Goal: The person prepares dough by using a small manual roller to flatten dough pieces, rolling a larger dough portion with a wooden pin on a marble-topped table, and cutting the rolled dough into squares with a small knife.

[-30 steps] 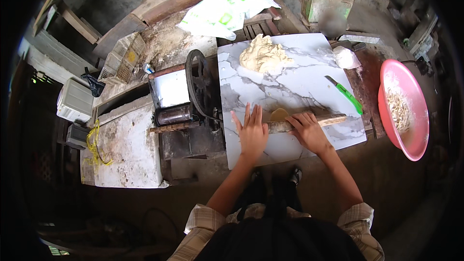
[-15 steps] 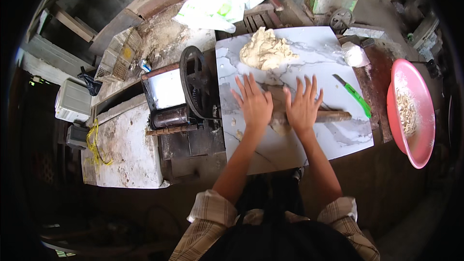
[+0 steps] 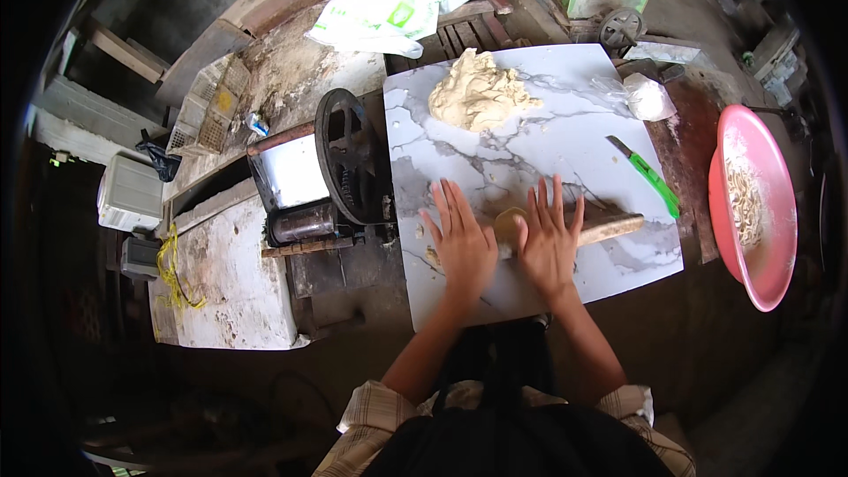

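Observation:
My left hand [image 3: 466, 252] and my right hand [image 3: 548, 252] lie palm down with fingers stretched out, toward the near side of a white marble-patterned board [image 3: 583, 106]. Under my right hand a wooden rolling pin [image 3: 611, 230] sticks out to the right; the rest of it is mostly hidden by my hands. A small flat piece of dough [image 3: 509, 224] shows between the two hands. Beyond them, at the far side of the board, sits a big rough lump of pale dough [image 3: 481, 95]. A green-handled cutter knife [image 3: 652, 179] lies to the right of my right hand.
Left of the board stands a hand-wheel roller machine [image 3: 346, 159]. A pink basin [image 3: 784, 221] holding floury strips is at the right. A bag of white powder [image 3: 649, 99] sits on the board's far right corner, and a white-green sack [image 3: 397, 9] lies at the back.
Both hands have slid nearer to me, still flat with fingers stretched. The rolling pin's right end shows slightly lower, and the small dough piece between my hands is now plainer to see.

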Motion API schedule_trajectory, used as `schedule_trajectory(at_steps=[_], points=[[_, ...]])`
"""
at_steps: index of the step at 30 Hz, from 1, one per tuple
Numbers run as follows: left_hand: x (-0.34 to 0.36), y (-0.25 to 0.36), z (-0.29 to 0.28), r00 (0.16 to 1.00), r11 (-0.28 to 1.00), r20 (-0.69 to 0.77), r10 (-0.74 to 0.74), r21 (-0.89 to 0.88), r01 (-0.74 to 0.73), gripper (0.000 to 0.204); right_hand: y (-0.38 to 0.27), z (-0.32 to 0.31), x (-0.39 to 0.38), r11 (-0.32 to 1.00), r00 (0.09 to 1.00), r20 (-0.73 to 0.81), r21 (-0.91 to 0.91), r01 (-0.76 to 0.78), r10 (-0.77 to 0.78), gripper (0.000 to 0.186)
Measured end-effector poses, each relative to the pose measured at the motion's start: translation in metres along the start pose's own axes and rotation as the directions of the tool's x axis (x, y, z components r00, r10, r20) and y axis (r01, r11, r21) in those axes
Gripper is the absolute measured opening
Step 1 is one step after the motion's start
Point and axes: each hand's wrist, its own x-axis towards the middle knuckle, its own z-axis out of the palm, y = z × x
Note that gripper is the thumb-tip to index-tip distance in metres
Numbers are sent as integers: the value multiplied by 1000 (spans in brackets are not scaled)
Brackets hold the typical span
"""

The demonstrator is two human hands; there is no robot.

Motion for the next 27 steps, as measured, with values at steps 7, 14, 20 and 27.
schedule_trajectory(at_steps=[7, 14, 20, 27], points=[[82, -16, 29, 983, 986, -76, -169, -5, 169, 67, -2, 23, 81, 996, 993, -116, -88, -14, 4, 63], [15, -5, 7, 997, 995, -29, -76, -73, 73, 65, 0, 11, 14, 999, 998, 37, 5, 43, -43, 61], [1, 0, 0, 1000, 1000, -22, 16, 10, -16, 65, -3, 1, 3, 997, 996, 45, 2, 75, -75, 46], [78, -14, 22, 992, 996, -92, -88, -34, 85, 64, -3, 21, 77, 991, 993, -83, -111, 75, -85, 47]])
